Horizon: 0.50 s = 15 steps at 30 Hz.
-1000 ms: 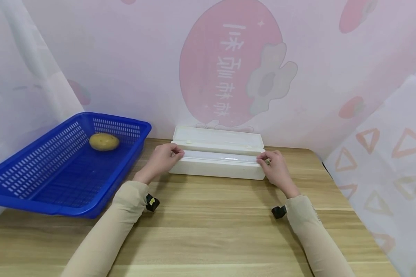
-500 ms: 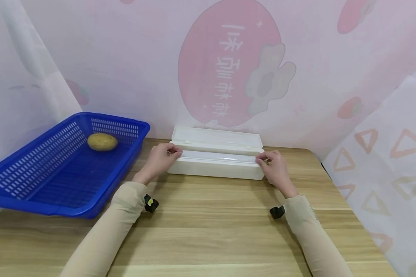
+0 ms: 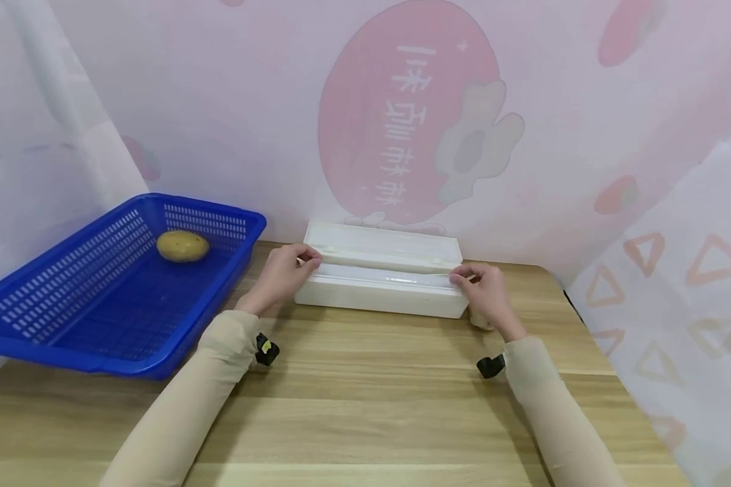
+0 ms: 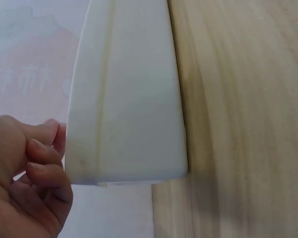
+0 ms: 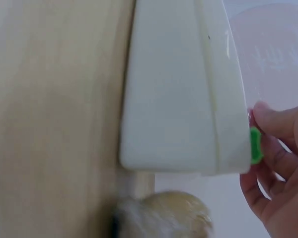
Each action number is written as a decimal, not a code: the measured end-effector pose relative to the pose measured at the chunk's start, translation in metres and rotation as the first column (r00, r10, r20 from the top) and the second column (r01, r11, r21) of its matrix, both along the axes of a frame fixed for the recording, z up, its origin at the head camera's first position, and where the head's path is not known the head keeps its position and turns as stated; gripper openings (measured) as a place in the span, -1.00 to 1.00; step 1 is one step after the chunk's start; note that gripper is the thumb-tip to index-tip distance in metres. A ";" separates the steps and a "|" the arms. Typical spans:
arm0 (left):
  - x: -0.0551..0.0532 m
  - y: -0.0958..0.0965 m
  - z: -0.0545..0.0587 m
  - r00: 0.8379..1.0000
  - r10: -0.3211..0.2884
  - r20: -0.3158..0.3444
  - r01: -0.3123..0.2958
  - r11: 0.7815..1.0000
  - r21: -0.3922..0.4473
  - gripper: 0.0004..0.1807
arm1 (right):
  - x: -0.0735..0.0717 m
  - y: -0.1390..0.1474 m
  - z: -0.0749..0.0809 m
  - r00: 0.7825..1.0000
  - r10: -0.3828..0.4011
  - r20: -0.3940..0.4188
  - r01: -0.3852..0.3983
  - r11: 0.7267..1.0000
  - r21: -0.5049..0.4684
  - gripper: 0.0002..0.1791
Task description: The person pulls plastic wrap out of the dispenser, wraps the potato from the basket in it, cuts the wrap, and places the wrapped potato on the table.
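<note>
A long white cling film dispenser (image 3: 380, 301) lies on the table with its lid (image 3: 380, 241) tipped back against the wall. Glossy cling film (image 3: 396, 277) stretches along its top opening. At the left end, my left hand (image 3: 283, 274) pinches the film's edge between thumb and forefinger, the other fingers curled in. My right hand (image 3: 489, 292) pinches the film likewise at the right end. In the right wrist view a green slider (image 5: 256, 145) shows by those fingers. A potato wrapped in film (image 5: 174, 218) lies beside the dispenser's right end, mostly hidden by the hand in the head view.
On the left stands a blue plastic basket (image 3: 118, 365) with slotted walls, and one bare potato (image 3: 183, 246) lies inside it. The wood-grain table (image 3: 365, 406) ends at a wall covering (image 3: 268, 122) printed with pink fruit.
Both hands stay at the dispenser's ends; the left has risen slightly from its top, and the film's edge with it. The wrapped potato now shows behind the right hand.
</note>
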<state>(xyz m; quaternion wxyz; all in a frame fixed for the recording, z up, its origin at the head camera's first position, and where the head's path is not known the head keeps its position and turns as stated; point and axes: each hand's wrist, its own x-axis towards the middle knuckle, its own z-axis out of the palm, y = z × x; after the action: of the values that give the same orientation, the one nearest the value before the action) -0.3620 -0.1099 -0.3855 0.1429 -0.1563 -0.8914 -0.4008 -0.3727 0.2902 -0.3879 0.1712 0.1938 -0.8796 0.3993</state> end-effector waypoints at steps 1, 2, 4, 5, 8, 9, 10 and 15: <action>-0.001 0.001 0.001 1.000 0.004 -0.013 -0.004 1.000 0.000 -0.86 | -0.002 0.002 0.003 1.000 0.005 0.009 -0.005 1.000 0.016 -0.89; -0.002 0.002 0.002 1.000 0.007 -0.023 -0.007 1.000 0.000 -0.86 | -0.005 0.004 0.006 0.999 0.012 0.032 -0.013 0.999 0.030 -0.88; -0.003 0.003 0.004 0.999 0.018 -0.033 -0.018 1.000 0.001 -0.85 | -0.011 0.009 0.010 0.998 0.027 0.063 -0.031 0.997 0.066 -0.88; -0.003 0.003 0.005 0.999 0.022 -0.036 -0.022 1.000 0.000 -0.85 | -0.014 0.011 0.012 0.996 0.038 0.079 -0.044 0.996 0.081 -0.87; -0.004 0.003 0.009 0.999 0.027 -0.039 -0.027 1.000 0.004 -0.84 | -0.021 0.015 0.020 0.991 0.056 0.125 -0.071 0.990 0.118 -0.86; -0.005 0.004 0.011 0.999 0.029 -0.039 -0.029 1.000 0.007 -0.83 | -0.022 0.016 0.022 0.990 0.064 0.124 -0.080 0.989 0.127 -0.86; -0.005 0.004 0.012 0.999 0.030 -0.041 -0.030 0.999 0.012 -0.83 | -0.023 0.017 0.025 0.989 0.069 0.128 -0.086 0.987 0.133 -0.86; -0.005 0.004 0.024 0.998 0.031 -0.057 -0.029 0.999 0.038 -0.83 | -0.029 0.018 0.040 0.989 0.072 0.129 -0.090 0.986 0.141 -0.84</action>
<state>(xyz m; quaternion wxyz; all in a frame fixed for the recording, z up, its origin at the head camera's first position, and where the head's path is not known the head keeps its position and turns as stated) -0.3673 -0.1055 -0.3612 0.1773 -0.1517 -0.8816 -0.4103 -0.4013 0.3080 -0.3479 0.0856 0.2167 -0.9066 0.3517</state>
